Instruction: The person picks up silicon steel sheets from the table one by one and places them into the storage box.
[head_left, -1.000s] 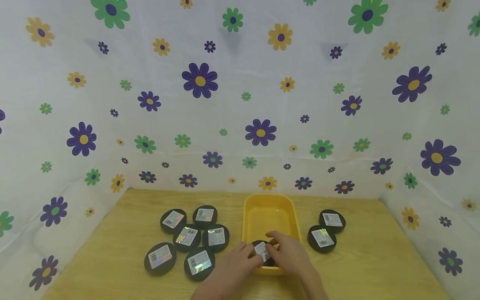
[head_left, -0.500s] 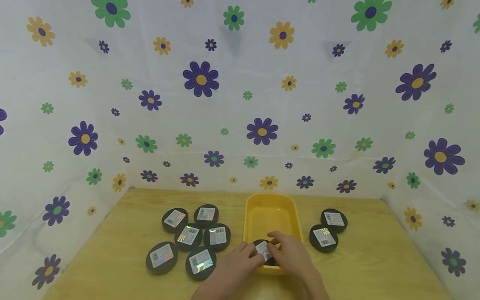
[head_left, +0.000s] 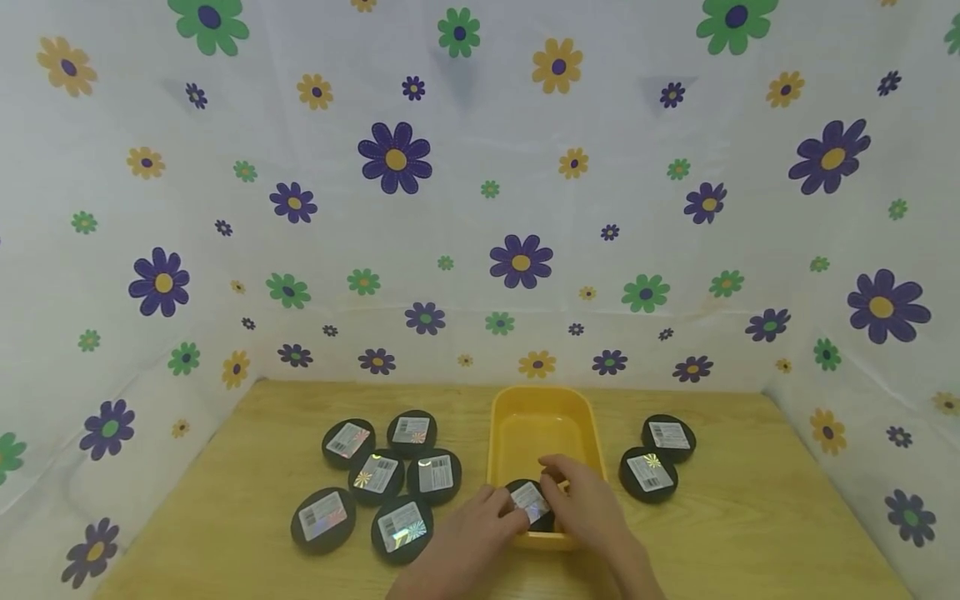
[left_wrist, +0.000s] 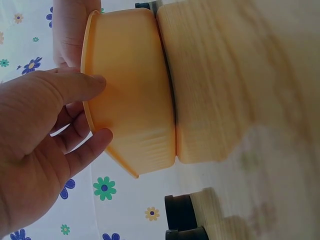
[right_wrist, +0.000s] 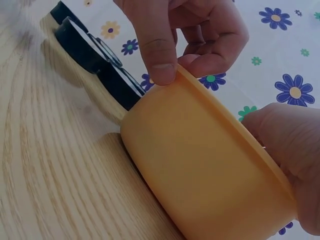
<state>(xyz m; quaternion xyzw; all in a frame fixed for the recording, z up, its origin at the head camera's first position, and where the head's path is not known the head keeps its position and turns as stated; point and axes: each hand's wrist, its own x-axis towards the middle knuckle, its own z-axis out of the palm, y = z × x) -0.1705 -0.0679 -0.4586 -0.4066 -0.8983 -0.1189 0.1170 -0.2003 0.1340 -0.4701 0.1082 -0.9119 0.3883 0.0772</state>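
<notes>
A thick black disc (head_left: 538,517) with a white label sits at the near end of the yellow tray (head_left: 540,400). My left hand (head_left: 474,533) pinches the disc's left edge between thumb and index finger. In the left wrist view, its thumb (left_wrist: 92,86) overlaps the tray's outer wall (left_wrist: 132,80). Bent at the disc's right side, my right hand (head_left: 588,508) keeps its thumb by the label edge; whether it grips is unclear. The right wrist view has my right hand (right_wrist: 287,145) beside the rim; the tray wall hides the disc.
Several similar labelled discs (head_left: 402,528) lie grouped on the wooden table (head_left: 750,517) left of the tray. Two more discs (head_left: 648,476) touch each other to its right. A flower-print cloth (head_left: 450,225) encloses the table's back and sides.
My right thumb and index finger have shifted slightly up and right, uncovering more of the label. The left hand stays at the disc's left edge. The other discs have not moved.
</notes>
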